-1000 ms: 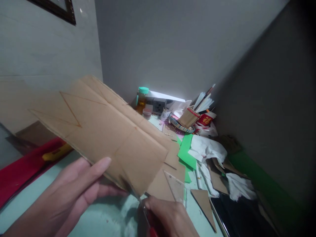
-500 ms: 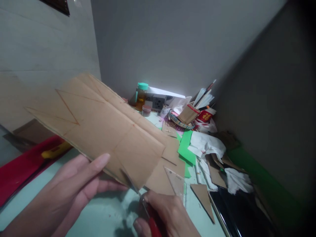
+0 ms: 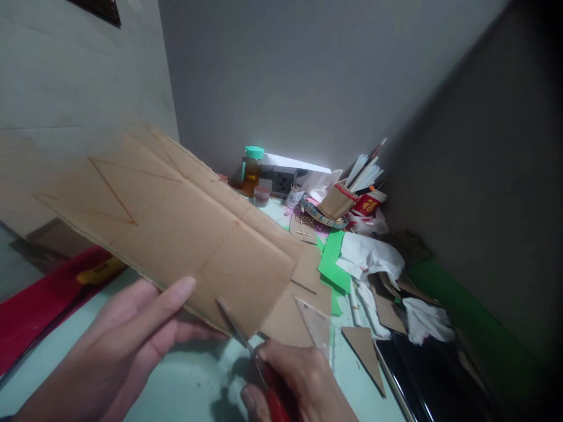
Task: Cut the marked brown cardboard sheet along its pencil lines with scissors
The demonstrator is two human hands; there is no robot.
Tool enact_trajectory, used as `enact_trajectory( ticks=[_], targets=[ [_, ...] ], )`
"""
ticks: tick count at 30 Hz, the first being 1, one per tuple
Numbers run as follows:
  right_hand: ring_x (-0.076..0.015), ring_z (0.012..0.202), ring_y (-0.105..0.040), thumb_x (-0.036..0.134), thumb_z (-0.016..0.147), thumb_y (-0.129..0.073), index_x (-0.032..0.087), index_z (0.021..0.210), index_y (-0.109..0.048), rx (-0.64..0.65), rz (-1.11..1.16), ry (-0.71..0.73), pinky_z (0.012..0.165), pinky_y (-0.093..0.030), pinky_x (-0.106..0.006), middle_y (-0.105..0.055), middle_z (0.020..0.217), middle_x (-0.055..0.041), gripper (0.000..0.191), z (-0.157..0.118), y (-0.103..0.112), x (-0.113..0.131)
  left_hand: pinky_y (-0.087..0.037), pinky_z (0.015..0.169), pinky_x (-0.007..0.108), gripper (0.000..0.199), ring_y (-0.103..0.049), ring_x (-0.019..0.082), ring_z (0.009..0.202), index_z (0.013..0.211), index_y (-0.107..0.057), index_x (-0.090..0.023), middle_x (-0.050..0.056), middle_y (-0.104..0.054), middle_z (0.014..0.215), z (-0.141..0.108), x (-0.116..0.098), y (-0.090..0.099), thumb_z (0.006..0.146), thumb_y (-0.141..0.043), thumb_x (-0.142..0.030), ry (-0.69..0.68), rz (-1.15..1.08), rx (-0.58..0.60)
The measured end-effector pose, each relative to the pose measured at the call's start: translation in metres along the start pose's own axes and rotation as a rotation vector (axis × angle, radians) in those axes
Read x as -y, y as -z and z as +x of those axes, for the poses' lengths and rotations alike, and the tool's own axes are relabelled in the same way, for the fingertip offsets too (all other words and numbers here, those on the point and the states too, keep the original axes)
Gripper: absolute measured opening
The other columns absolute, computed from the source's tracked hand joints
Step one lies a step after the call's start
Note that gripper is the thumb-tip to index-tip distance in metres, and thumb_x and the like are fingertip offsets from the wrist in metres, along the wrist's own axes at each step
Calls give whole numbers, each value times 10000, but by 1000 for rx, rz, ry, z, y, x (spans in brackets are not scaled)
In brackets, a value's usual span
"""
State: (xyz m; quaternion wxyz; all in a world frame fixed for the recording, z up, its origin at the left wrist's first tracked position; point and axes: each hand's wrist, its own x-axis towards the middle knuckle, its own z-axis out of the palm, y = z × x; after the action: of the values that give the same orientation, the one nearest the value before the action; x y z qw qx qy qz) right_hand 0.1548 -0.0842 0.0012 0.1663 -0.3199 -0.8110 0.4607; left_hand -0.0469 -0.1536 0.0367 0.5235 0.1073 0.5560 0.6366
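My left hand (image 3: 127, 340) holds the large flat sheet of brown corrugated cardboard (image 3: 171, 228) by its near edge, thumb pressed flat on the top face and the other fingers curled underneath, so the sheet is pinched between them and raised off the pale green tabletop (image 3: 193, 381), tilted up and away to my left. Thin pencil lines and creases cross its face, meeting in a pointed shape near the far left end. My right hand (image 3: 299, 387) is closed around the red handles of a pair of scissors (image 3: 255, 363), fingers wrapped tight on them, and the steel blades run up from my fist into the near edge of the cardboard, one blade lying on top of the sheet along a drawn line. Just beside my right hand lie a clear plastic set square (image 3: 314, 322) and a small brown cardboard triangle (image 3: 363, 351) on the table. Farther back sit green paper scraps (image 3: 334, 264), crumpled white paper (image 3: 369, 255), a jar with a teal lid (image 3: 253, 170) against the wall, and a red sheet (image 3: 39, 299) off to my left.
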Motion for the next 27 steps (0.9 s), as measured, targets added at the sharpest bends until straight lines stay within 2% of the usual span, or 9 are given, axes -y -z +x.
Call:
enact_trajectory(
  ticks=[3,6,9,11,14,17,18,23,27],
  targets=[
    [-100,554,-351,360,771,-672,217,682,-479,47,25,-73,500,-227,-261,-394,610,52,256,0,4,3,-647,578,500,354,-775,468,795,796,-727,-203,158,-818,933,-3,0,0,695,-905,-492,24,17,1],
    [-104,569,-353,394,748,-730,216,688,-495,70,67,-87,506,-230,-263,-411,617,54,302,0,8,6,-663,669,474,375,-778,444,865,759,-713,-192,153,-817,961,-4,0,0,697,-905,-508,-19,41,2],
    [-104,582,-327,424,706,-794,210,661,-494,75,83,-99,520,-197,-273,-384,605,64,372,2,13,12,-663,643,425,379,-766,434,977,896,-718,-231,129,-804,1111,-3,2,1,716,-894,-514,-39,87,15],
    [-96,573,-307,392,689,-813,208,646,-479,99,93,-113,511,-189,-271,-355,584,78,384,2,17,19,-657,601,400,371,-762,428,1004,907,-692,-244,130,-794,1151,-1,4,2,730,-888,-505,-34,89,40],
    [-82,547,-321,289,706,-758,213,668,-469,143,132,-127,480,-231,-245,-364,574,89,301,3,20,27,-688,786,415,375,-754,389,1056,895,-687,-241,103,-795,1137,2,8,3,711,-915,-475,-61,70,43],
    [-83,543,-299,402,722,-779,219,656,-433,132,134,-102,468,-227,-243,-359,577,83,397,4,20,29,-646,952,440,380,-701,368,1189,962,-705,-266,64,-779,1198,4,11,3,718,-915,-468,-81,67,69],
    [-85,551,-294,460,722,-797,218,657,-432,127,126,-100,474,-221,-247,-360,583,80,443,4,20,29,-639,960,428,369,-690,363,1209,959,-708,-269,59,-775,1211,5,12,3,725,-911,-470,-86,70,73],
    [-94,590,-339,499,763,-827,178,750,-581,172,175,-80,505,-247,-238,-421,633,68,404,3,22,26,-666,887,415,380,-733,360,1102,885,-709,-256,49,-796,1108,7,14,4,682,-932,-488,-90,87,49],
    [-87,575,-314,484,799,-808,189,747,-551,137,151,-40,525,-244,-245,-365,615,83,395,2,21,24,-660,772,314,349,-739,301,1043,878,-683,-274,10,-788,1041,3,14,2,710,-919,-469,-80,79,54]
  ],
)
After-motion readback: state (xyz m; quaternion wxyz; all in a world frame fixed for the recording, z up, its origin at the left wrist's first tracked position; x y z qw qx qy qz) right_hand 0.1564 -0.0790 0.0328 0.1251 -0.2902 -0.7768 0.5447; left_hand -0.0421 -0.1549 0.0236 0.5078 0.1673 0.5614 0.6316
